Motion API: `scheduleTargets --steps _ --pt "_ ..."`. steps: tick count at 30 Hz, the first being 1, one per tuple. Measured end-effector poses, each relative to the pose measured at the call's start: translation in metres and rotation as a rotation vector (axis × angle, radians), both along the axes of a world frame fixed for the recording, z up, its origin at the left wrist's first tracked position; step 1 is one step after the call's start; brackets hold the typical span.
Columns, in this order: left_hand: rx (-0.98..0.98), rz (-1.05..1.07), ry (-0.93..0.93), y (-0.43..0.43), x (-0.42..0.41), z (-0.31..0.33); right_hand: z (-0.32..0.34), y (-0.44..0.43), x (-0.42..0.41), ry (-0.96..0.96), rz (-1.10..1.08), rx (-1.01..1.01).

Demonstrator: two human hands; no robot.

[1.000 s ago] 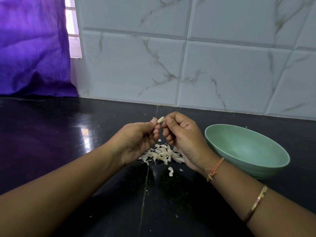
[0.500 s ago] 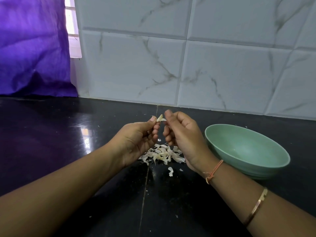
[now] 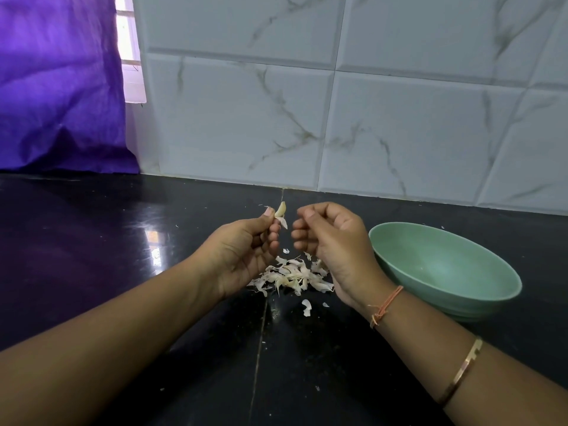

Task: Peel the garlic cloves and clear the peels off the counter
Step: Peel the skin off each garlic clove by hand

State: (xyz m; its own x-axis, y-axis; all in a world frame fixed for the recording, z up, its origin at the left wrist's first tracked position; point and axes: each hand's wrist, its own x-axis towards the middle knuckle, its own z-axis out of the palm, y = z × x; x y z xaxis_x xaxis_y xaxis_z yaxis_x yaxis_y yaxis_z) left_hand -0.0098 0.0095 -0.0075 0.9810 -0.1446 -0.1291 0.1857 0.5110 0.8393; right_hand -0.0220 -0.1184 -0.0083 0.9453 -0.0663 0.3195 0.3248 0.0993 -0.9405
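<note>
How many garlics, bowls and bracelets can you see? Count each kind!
Pale garlic clove, pinched in the left hand: 1
Round pale-green bowl: 1
Bracelets, an orange thread band and a gold-coloured metal bangle: 2
Pile of papery white peels: 1
Total: 5

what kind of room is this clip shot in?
Most likely a home kitchen: polished black counter against a marble-look tiled wall, garlic peels piled beside a green bowl.

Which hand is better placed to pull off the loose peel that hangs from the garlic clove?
The right hand: it holds nothing visible and is just beside the clove, whose loose peel hangs toward it. The left hand is busy pinching the clove.
</note>
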Motion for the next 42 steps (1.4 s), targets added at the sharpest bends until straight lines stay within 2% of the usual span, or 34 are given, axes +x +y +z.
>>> scheduleTargets --steps 3,7,11,16,21,23,27,29,36,42 --pt "0.112 0.032 -0.08 -0.0034 -0.0021 -0.0025 0.0004 0.0007 -0.0019 -0.055 -0.016 -0.055" --pt "0.359 0.109 -0.319 -0.0067 -0.0034 -0.0064 -0.0005 0.0023 -0.0045 -0.097 0.005 -0.122" --pt "0.456 0.126 -0.46 -0.0072 -0.0035 -0.0078 0.0005 0.0006 -0.0007 -0.016 0.048 -0.02" --pt "0.344 0.075 -0.429 -0.0077 -0.0048 -0.0073 0.0021 -0.0002 -0.0008 0.035 0.165 0.121" --pt "0.247 0.027 -0.343 -0.0079 -0.0047 -0.0063 -0.0002 -0.0003 0.0001 0.007 0.176 0.152" --pt "0.223 0.03 -0.299 -0.0079 -0.0039 -0.0058 -0.0018 0.0002 0.0006 -0.038 0.135 0.104" --pt "0.187 0.033 -0.219 -0.0078 -0.0033 -0.0047 -0.0043 0.001 0.0001 -0.209 -0.058 -0.153" --pt "0.172 0.025 -0.196 -0.0081 -0.0032 -0.0044 -0.0046 0.0013 -0.0011 -0.247 -0.11 -0.214" --pt "0.243 0.016 -0.291 -0.0057 -0.004 -0.0041 -0.0012 0.0002 -0.0029 -0.075 0.032 0.003" --pt "0.259 0.01 -0.282 -0.0079 -0.0057 -0.0029 -0.0003 -0.0007 -0.0018 -0.045 0.069 0.022"
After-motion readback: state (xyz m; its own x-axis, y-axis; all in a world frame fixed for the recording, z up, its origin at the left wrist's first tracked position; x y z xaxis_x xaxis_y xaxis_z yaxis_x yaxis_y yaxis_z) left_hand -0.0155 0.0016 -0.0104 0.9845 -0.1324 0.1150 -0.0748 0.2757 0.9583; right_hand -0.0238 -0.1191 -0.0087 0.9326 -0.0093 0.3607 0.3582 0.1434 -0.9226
